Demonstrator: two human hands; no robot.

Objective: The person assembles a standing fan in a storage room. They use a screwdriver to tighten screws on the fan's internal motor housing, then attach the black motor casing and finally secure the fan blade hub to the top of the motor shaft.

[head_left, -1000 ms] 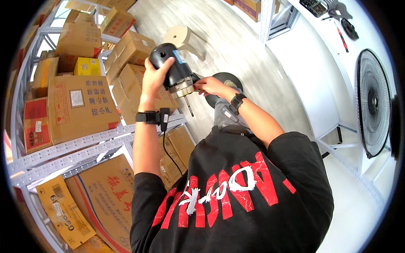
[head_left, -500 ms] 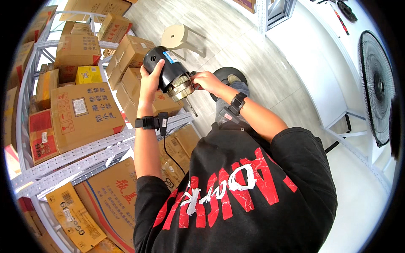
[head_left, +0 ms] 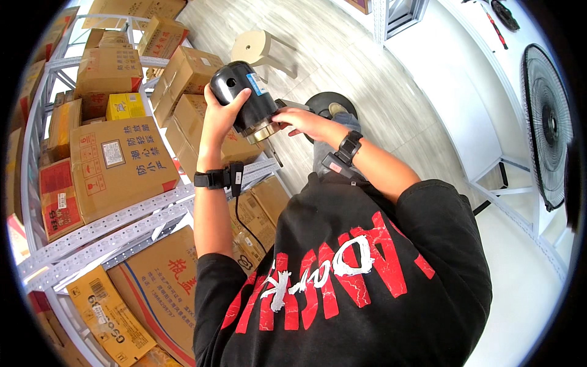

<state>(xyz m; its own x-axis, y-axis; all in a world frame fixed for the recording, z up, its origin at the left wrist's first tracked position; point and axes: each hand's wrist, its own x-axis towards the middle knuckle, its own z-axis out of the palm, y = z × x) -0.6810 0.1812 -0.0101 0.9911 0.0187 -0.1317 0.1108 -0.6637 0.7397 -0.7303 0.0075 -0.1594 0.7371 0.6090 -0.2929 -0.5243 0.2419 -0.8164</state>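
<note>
Aligning the black housing (head_left: 239, 92) with its metal motor part (head_left: 265, 132), above the floor (head_left: 391, 98), seems the step in hand. The left hand (head_left: 223, 117) cups the housing; the right hand (head_left: 307, 123) sits at its lower edge, grip unclear, and the next move calls for steady support.

There are two hands (head_left: 221, 119) (head_left: 309, 124), two wristbands (head_left: 213, 178) (head_left: 350, 145), one motor (head_left: 247, 101) and one stool (head_left: 252, 46).

1. Your motor (head_left: 257, 108) is smooth, glossy black; plastic or painted metal, hard to tell.
2. Its collar (head_left: 265, 131) looks like shiny metal.
3. Your shirt (head_left: 367, 321) is matt cloth.
4. Boxes (head_left: 131, 180) beside you are dull cardboard.
5. The stool (head_left: 252, 46) looks like smooth plastic.
6. The shelf (head_left: 104, 230) looks like metal.
</note>
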